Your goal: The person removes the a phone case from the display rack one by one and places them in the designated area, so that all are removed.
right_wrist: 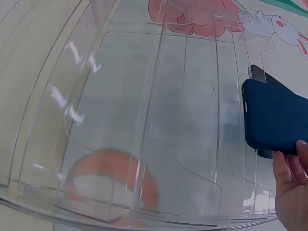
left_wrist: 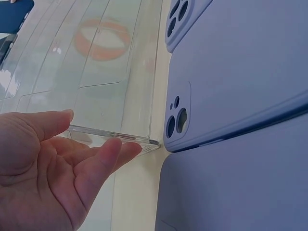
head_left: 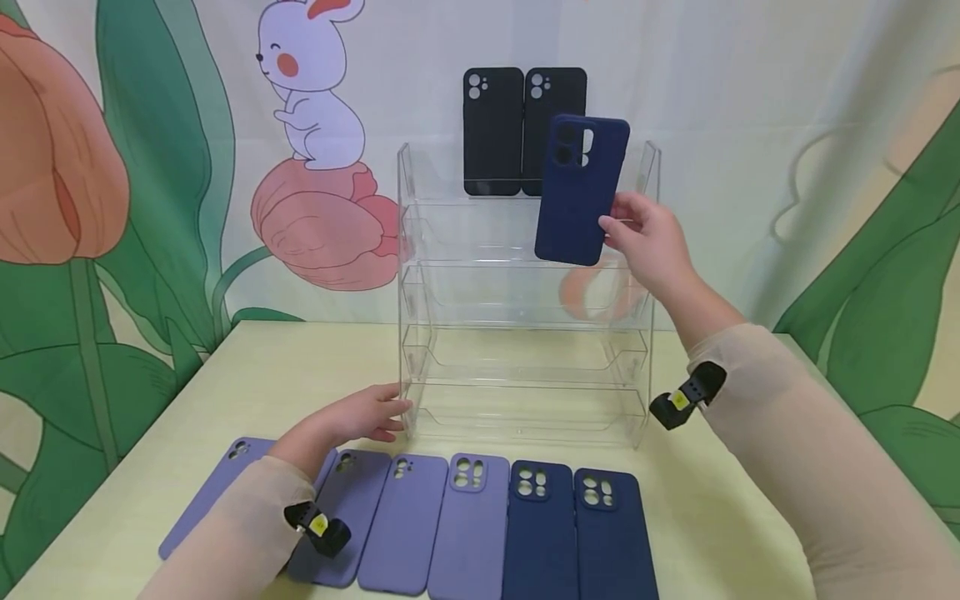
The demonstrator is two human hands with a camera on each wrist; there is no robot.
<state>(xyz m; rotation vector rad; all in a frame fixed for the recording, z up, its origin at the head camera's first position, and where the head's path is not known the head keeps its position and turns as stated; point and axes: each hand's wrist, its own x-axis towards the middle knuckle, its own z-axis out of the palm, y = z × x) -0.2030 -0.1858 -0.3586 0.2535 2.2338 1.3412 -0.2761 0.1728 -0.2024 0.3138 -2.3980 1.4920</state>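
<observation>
In the head view my right hand (head_left: 651, 242) pinches a dark blue phone case (head_left: 573, 196) by its lower right edge. The case is slightly tilted and overlaps the top tier of a clear tiered display rack (head_left: 525, 296). Behind it, two black phone cases (head_left: 492, 133) stand side by side on that tier; the blue case partly covers the right one. My left hand (head_left: 371, 414) is at the rack's lower left corner. Loosely extended, its fingers (left_wrist: 111, 153) touch the edge of the clear side panel (left_wrist: 108, 132).
Along the table front lie several lavender phone cases (head_left: 405, 525) and two dark blue ones (head_left: 542, 533), camera cutouts toward the rack. My left forearm covers part of the leftmost cases. A printed curtain (head_left: 720, 75) hangs behind the pale yellow table (head_left: 720, 500).
</observation>
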